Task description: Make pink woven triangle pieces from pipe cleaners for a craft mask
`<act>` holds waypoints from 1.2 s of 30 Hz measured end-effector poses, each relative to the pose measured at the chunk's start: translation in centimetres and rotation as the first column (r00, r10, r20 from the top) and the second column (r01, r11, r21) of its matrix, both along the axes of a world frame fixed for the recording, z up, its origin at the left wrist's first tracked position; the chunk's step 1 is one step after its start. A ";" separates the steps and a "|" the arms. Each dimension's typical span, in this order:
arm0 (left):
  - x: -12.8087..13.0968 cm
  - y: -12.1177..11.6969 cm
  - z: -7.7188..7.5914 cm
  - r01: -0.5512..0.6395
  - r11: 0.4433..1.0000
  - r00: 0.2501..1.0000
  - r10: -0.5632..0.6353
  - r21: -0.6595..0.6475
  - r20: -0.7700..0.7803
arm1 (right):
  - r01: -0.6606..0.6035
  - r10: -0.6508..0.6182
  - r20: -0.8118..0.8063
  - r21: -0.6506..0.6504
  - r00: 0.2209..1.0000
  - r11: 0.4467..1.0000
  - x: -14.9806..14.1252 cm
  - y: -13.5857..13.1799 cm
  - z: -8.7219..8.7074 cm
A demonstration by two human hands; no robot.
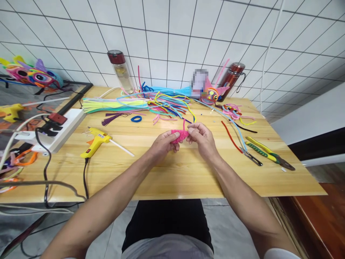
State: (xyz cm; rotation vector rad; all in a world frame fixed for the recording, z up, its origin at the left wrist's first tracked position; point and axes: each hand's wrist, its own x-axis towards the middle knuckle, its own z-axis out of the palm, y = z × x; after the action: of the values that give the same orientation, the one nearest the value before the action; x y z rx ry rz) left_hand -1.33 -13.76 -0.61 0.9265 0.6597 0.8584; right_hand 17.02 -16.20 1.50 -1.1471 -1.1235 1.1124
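Between my two hands, above the middle of the wooden table (151,169), is a small pink piece of wound pipe cleaner (179,136), with one pink end sticking up from it. My left hand (165,144) pinches its left side, thumb on top and fingers curled beneath. At its right end my right hand (201,136) is closed, thumb against the fingers. A bundle of colourful pipe cleaners (115,104) lies just beyond my hands, with yellow and blue ones trailing close to my right fingers.
Left stand a yellow glue gun (95,142) and a white power strip (66,131) with cords. Right lie thread snips (252,157) and yellow-green pliers (269,153). Two bottles, a glass one (122,73) and a red flask (233,79), stand by the tiled wall near a fish-like figure (214,94).
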 end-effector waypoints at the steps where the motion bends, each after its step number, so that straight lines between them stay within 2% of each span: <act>1: 0.0 0.1 -0.1 -0.014 1.000 1.000 0.014 -0.007 0.012 | -0.005 0.005 -0.019 -0.017 1.000 1.000 0.1 0.1 0.0; 6: 0.0 0.2 -0.1 -0.061 0.998 0.998 0.061 -0.023 0.023 | -0.079 0.072 -0.069 -0.105 0.995 0.991 0.3 0.3 -0.1; 11: 0.0 -0.1 0.0 -0.073 0.997 0.997 0.073 0.005 -0.011 | -0.122 0.115 -0.071 -0.097 0.991 0.988 0.2 0.3 -0.3; 18: 0.1 -0.1 -0.3 -0.068 0.996 0.995 0.072 0.062 -0.075 | -0.102 0.106 0.044 -0.080 0.993 0.992 0.2 0.5 -0.6; 25: -0.3 0.1 -0.4 0.093 0.994 0.994 -0.096 -0.055 -0.057 | -0.036 0.036 -0.003 -0.101 0.999 0.994 0.6 0.9 -0.7; 36: -0.5 0.3 -0.9 0.168 0.980 0.985 -0.171 -0.102 -0.016 | -0.068 0.047 -0.104 -0.199 0.993 0.978 0.6 1.2 -1.0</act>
State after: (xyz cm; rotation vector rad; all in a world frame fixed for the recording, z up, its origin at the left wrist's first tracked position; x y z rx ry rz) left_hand -1.88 -13.51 -1.54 0.8904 0.6299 0.6573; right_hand 17.64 -15.00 0.54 -1.2079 -0.9884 1.3388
